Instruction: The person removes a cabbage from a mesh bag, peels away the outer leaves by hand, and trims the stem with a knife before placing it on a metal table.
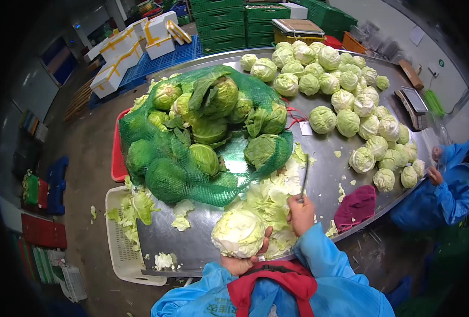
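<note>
A peeled pale cabbage [237,232] rests in my left hand [241,263], its fingers curled under and along the right side. My right hand [301,214] is closed around the handle of a knife [305,177], whose narrow blade points away from me, clear of the cabbage. Between and beyond my hands lie loose cabbage leaves [269,203] on the metal table [319,164]. Farther off, a green mesh bag [192,187] lies spread open, with several untrimmed cabbages [208,129] in and on it.
Many trimmed cabbages [347,122] cover the table's right side. A purple cloth [355,207] lies near the edge. At left stands a white basket [119,253] with leaves, below a red bin [119,158]. A person in blue [440,185] stands at right, near a scale [414,100].
</note>
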{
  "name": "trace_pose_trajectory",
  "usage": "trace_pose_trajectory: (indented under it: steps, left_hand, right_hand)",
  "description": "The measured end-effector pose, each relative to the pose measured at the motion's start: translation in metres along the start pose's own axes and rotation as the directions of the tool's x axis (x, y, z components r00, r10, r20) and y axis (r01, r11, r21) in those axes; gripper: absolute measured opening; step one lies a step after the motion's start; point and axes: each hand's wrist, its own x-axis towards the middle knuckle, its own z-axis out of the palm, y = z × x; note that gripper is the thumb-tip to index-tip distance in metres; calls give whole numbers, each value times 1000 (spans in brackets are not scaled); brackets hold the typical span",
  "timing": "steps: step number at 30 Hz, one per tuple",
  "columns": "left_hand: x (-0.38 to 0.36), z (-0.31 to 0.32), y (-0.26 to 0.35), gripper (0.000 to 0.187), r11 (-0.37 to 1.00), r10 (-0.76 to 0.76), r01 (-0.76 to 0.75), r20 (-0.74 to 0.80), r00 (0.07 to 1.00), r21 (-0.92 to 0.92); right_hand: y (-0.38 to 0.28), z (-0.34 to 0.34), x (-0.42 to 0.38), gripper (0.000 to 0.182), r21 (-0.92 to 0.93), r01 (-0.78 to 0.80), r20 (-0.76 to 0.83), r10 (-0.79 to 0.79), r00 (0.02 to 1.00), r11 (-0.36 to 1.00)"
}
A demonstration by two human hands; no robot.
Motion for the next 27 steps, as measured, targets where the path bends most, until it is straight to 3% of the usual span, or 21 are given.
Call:
trace_pose_trajectory:
  steps: [3, 4, 6, 9, 13, 15, 17, 19, 21, 23, 24, 25, 27]
  left_hand:
    - [-2, -3, 6, 69, 998, -50, 50, 15, 999, -25]
    - [-3, -5, 7, 69, 997, -48, 51, 54, 997, -49]
    - [-7, -8, 8, 69, 995, -59, 64, 74, 995, -74]
    - [-12, -11, 13, 68, 993, 109, -107, -42, 993, 40]
    - [-10, -7, 20, 69, 985, 149, -139, -91, 985, 107]
    - [-9, -6, 22, 63, 906, 336, -288, -113, 935, 310]
    - [-5, -6, 26, 64, 919, 332, -298, -95, 939, 258]
    - [-4, -6, 35, 67, 818, 445, -329, -159, 881, 472]
    - [3, 7, 33, 74, 773, 477, -313, -180, 860, 552]
    - [13, 19, 19, 83, 440, 541, -204, -76, 838, 874]
    - [21, 21, 11, 84, 349, 607, -224, -37, 794, 910]
    - [26, 19, 10, 84, 343, 610, -224, -34, 792, 912]
    - [35, 15, 9, 80, 154, 625, -205, 65, 778, 967]
  right_hand:
    - [-15, -16, 3, 23, -29, -88, 83, 90, 993, 996]
    - [-27, -20, -11, 37, -148, -85, 238, 119, 964, 985]
    - [-78, -9, -45, 53, -187, -143, 481, 217, 850, 972]
    - [-60, 12, -67, 51, -1, 37, 630, -28, 776, 999]
    - [-39, 24, -67, 47, -3, 65, 517, -54, 854, 998]
    - [-30, 28, -63, 40, 30, 319, 398, -304, 866, 947]
    - [-34, 23, -59, 35, 50, 283, 387, -280, 879, 958]
    - [-50, 12, -54, 33, 53, -199, 486, 149, 861, 979]
    - [-45, 8, -47, 24, 109, -247, 467, 169, 868, 963]
    - [-21, 2, -36, 19, 171, -293, 469, 184, 864, 941]
    - [-16, -1, -34, 14, 198, -316, 458, 198, 867, 928]
    - [-13, -4, -31, 14, 202, -317, 462, 196, 865, 927]
    - [-9, -13, -26, 13, 186, -291, 408, 195, 892, 939]
